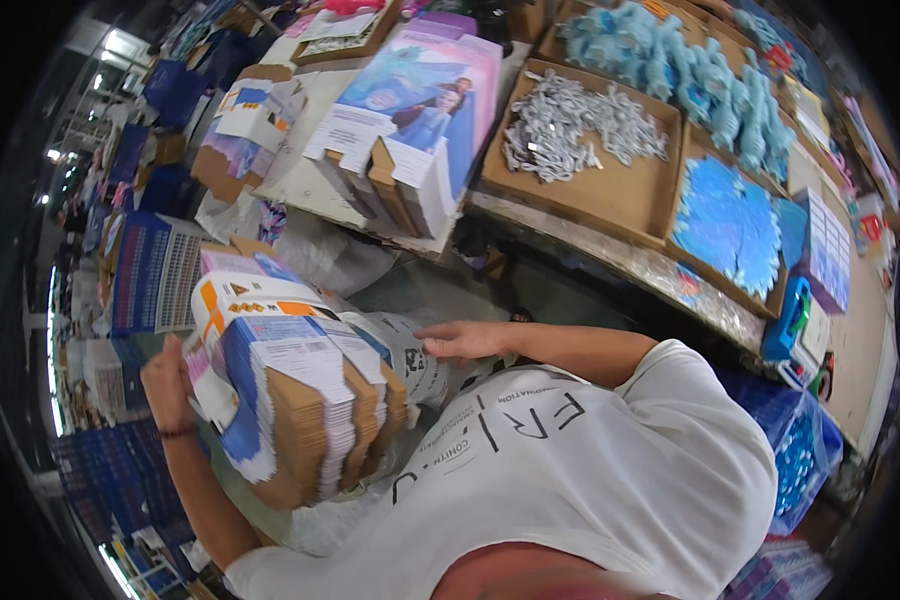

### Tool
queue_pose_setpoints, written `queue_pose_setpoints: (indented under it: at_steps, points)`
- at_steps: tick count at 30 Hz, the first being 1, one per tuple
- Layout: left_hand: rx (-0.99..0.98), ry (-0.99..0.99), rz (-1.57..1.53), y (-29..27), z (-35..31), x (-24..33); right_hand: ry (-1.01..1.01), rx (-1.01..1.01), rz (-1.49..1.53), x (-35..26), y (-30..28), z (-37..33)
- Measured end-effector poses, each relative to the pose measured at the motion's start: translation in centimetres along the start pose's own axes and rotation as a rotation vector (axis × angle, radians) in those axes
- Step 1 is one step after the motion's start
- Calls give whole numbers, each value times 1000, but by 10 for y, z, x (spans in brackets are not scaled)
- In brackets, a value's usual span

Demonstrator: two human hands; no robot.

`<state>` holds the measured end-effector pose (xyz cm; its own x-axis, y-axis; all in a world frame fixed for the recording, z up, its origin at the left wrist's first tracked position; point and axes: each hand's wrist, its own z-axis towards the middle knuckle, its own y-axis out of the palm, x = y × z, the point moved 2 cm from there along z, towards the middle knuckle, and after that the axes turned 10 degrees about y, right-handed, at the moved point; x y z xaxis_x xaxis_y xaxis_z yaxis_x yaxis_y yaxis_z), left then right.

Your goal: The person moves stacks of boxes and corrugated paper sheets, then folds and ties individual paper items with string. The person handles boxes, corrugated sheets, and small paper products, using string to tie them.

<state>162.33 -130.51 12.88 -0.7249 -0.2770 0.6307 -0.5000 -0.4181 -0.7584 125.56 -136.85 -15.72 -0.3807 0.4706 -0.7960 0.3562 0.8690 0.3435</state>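
Note:
A thick stack of flat printed cardboard boxes [300, 400] stands in front of me on the left, its brown and white edges facing me. White, orange and purple printed panels show on its top. My left hand [167, 382] is curled closed at the stack's left side; what its fingers grip is hidden. On the other side, my right hand [462, 340] lies with its fingers stretched out over a clear plastic bag [415, 365] beside the stack. No object shows in the right hand.
A workbench [610, 240] runs across the far side. On it are a second stack of flat boxes [420, 120], a cardboard tray [610, 190] of grey cords, blue plush-like pieces [660, 60] and a tray of blue cutouts [727, 225]. A blue bag [795, 455] hangs at right.

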Motion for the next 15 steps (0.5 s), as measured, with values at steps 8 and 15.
queue_pose_setpoints:
  at_steps: [8, 15]
  points:
    - [-309, -84, -570, 46, -138, 6, 48, 93, 713, 112, 75, -4]
    - [-577, -82, -891, 75, -191, 60, -229, 250, 1025, 168, 140, -102]
